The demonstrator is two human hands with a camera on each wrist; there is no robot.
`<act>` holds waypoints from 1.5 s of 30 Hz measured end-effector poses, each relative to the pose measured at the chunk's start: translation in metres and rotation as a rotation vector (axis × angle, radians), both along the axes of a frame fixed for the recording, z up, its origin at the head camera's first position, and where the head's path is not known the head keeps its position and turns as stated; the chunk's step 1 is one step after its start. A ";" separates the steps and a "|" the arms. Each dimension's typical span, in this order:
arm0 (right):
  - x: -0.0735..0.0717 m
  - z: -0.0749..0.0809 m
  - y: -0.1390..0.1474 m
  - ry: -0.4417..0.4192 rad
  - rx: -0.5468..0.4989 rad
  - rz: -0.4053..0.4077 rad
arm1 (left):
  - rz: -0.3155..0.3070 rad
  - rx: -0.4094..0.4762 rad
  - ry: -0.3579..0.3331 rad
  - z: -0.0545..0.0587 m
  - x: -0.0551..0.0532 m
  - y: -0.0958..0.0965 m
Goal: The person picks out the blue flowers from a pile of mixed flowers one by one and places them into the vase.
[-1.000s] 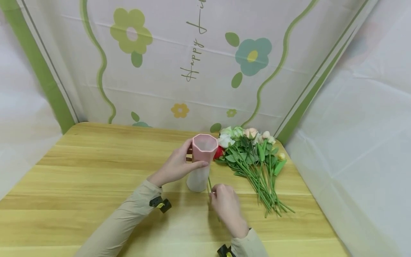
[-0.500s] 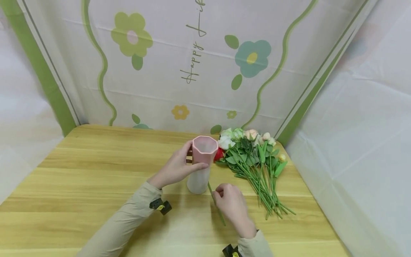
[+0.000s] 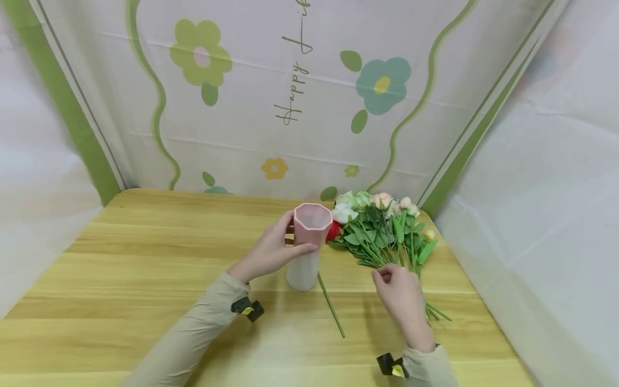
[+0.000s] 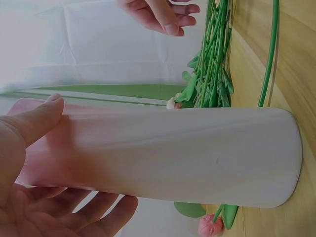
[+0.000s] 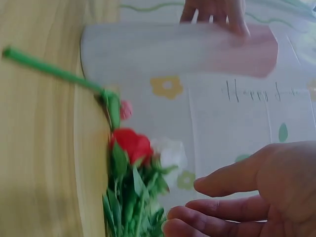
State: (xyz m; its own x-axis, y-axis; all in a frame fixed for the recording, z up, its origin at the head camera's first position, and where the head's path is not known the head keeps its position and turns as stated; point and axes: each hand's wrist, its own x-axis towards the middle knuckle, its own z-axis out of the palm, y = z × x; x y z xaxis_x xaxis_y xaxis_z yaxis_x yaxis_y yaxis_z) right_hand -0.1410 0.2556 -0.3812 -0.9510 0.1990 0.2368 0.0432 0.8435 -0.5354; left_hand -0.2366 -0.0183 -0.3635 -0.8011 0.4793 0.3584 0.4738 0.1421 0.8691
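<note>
My left hand (image 3: pixel 268 250) grips the upper part of a tall vase (image 3: pixel 302 271), pink at its rim and fading to white below. The vase stands upright, thumb on its near side and fingers round behind. Beside its base lies a single flower with a green stem (image 3: pixel 331 305); its pink bloom (image 5: pixel 126 109) shows in the right wrist view. To the right, my right hand (image 3: pixel 401 295) hovers over the stems of a bunch of flowers (image 3: pixel 374 234). Its thumb and fingers are apart with nothing between them, as the right wrist view shows.
The bunch has white, peach and red blooms, the red one (image 3: pixel 333 231) nearest the vase. Everything rests on a wooden table (image 3: pixel 145 258). A printed cloth (image 3: pixel 232 129) hangs behind it, with white cloth (image 3: pixel 541 215) along the right side.
My right hand has let go of the single flower's stem and moved right, over the bunch. The stem now lies on the table. My left hand still grips the vase in the same place.
</note>
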 end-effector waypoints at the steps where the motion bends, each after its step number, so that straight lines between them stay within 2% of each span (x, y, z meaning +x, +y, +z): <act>1: -0.001 0.001 0.007 -0.011 0.006 -0.009 | 0.002 0.000 -0.002 0.000 0.000 0.000; 10: -0.015 0.007 0.061 -0.043 0.069 -0.021 | -0.001 0.007 0.010 0.001 0.000 0.001; 14: -0.018 0.005 0.074 -0.056 0.075 -0.029 | -0.008 0.010 0.003 0.001 0.002 0.001; 18: -0.019 0.003 0.083 -0.027 0.093 -0.019 | -0.002 0.010 0.008 0.000 0.002 0.001; 22: -0.020 -0.001 0.088 -0.007 0.113 -0.013 | -0.001 0.008 0.005 0.000 0.002 0.002; 29: -0.022 -0.010 0.094 -0.027 0.117 -0.020 | 0.006 -0.004 -0.005 0.001 0.004 0.001; 38: -0.026 -0.016 0.089 -0.073 0.114 0.046 | 0.011 -0.010 -0.002 0.001 0.002 0.002; 45: -0.025 -0.021 0.084 -0.145 0.124 0.050 | 0.008 -0.014 -0.001 -0.001 0.001 0.002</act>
State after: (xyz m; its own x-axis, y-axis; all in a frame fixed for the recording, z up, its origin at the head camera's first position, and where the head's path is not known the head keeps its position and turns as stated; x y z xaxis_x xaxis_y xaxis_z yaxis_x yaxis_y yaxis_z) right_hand -0.1664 0.3399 -0.4018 -0.9849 0.1288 0.1160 0.0691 0.9055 -0.4186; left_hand -0.2360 -0.0164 -0.3643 -0.8055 0.4777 0.3506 0.4714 0.1581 0.8676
